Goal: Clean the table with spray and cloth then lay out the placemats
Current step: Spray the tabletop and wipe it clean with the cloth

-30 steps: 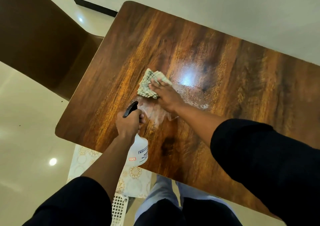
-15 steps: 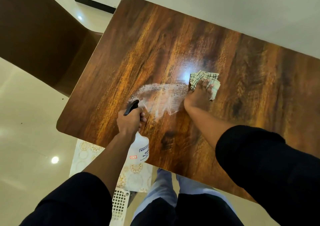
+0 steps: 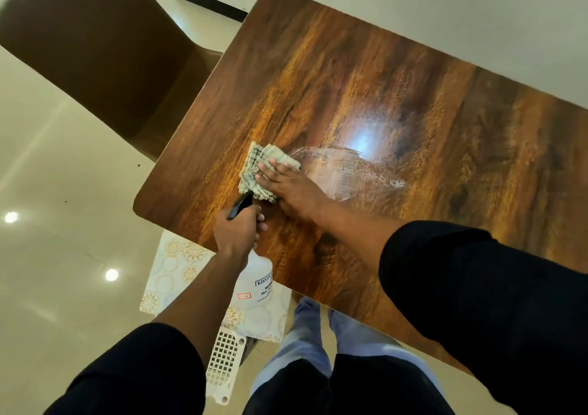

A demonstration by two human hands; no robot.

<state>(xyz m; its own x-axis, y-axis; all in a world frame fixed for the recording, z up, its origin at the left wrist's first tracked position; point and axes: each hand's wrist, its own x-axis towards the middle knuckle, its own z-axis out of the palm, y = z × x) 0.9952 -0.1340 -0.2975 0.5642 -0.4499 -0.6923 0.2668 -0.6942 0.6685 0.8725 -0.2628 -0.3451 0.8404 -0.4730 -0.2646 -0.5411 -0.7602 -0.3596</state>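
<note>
A glossy dark wooden table [image 3: 397, 74] fills the middle of the head view. My right hand [image 3: 288, 185] presses flat on a folded checked cloth [image 3: 254, 167] near the table's left part. A wet smear [image 3: 346, 172] lies to the right of the cloth. My left hand [image 3: 237, 230] grips the black trigger head of a white spray bottle [image 3: 254, 284], held over the table's near left edge just below the cloth. White placemats with gold flower patterns [image 3: 178, 268] lie below the table's near corner, partly hidden by my arm and the bottle.
A brown chair [image 3: 105, 51] stands at the table's left end. A white perforated plastic piece [image 3: 222, 363] sits under the placemats by my legs. Shiny cream floor tiles [image 3: 63, 255] spread out to the left.
My right hand has swept the cloth from the table's middle back to the left, next to the spray bottle's head. The left hand has kept the bottle in place.
</note>
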